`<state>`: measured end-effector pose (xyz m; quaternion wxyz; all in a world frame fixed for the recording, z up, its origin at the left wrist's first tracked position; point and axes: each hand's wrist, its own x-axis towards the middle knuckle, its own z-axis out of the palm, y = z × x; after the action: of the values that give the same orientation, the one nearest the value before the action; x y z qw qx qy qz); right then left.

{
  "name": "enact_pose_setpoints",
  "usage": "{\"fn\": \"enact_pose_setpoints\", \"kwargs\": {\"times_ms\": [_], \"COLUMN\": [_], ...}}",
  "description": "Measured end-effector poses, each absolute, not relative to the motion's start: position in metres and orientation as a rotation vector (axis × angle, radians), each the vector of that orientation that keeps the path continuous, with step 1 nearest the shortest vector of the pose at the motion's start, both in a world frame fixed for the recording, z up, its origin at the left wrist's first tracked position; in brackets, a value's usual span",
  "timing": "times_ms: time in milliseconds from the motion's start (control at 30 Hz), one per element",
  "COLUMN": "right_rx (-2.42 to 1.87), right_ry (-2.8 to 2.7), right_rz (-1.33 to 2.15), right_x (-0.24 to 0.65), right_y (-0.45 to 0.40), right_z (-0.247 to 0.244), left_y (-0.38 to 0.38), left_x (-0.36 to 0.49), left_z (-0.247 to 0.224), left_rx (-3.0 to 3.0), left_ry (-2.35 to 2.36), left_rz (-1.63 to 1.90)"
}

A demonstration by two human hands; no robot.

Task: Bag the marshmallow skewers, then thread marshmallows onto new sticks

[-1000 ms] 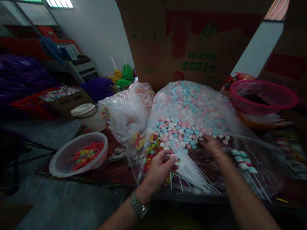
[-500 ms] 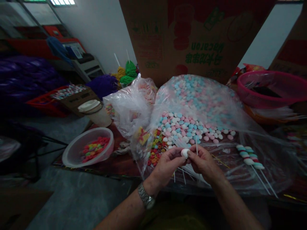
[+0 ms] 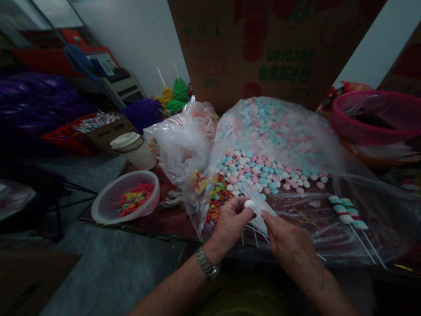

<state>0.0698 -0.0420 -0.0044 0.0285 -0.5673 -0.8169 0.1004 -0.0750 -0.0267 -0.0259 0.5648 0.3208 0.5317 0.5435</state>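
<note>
My left hand, with a metal watch on its wrist, pinches a round white marshmallow between thumb and fingers. My right hand is just to the right, its fingers closed on a thin white stick whose lower end shows past the palm. The stick's upper end is hard to make out. Beneath and between both hands lies a bundle of loose white sticks. Beyond them spreads a pile of pink, blue and white marshmallows. Two loaded marshmallow skewers lie at the right.
Colourful ring pieces lie left of the marshmallows. A translucent bowl of more rings sits at the table's left edge, before a white bucket. Clear plastic bags, a large cardboard box and a pink basin stand behind.
My hands have come apart; the left keeps the white marshmallow. My right hand has moved lower and turned, and its stick, upright before, now slants. The view has shifted slightly.
</note>
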Motion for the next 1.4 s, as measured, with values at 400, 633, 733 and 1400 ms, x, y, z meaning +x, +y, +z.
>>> {"fn": "enact_pose_setpoints", "kwargs": {"times_ms": [400, 633, 733, 1400], "right_rx": [-1.868, -1.857, -1.837, -1.631], "right_ry": [-2.694, -2.635, -2.608, -2.355], "right_rz": [0.100, 0.089, 0.218, 0.828], "right_x": [0.055, 0.032, 0.031, 0.052], "right_y": [-0.045, -0.044, -0.037, -0.033], "right_z": [0.014, 0.013, 0.007, -0.056], "left_y": [-0.032, -0.036, -0.035, -0.033], "left_x": [-0.078, -0.077, -0.080, -0.160], "left_z": [-0.041, -0.041, -0.044, -0.040], "left_rx": [1.261, 1.555, 1.534, 2.092], "left_ry": [1.515, 1.633, 1.634, 1.997], "left_rz": [1.230, 1.247, 1.206, 0.252]}}
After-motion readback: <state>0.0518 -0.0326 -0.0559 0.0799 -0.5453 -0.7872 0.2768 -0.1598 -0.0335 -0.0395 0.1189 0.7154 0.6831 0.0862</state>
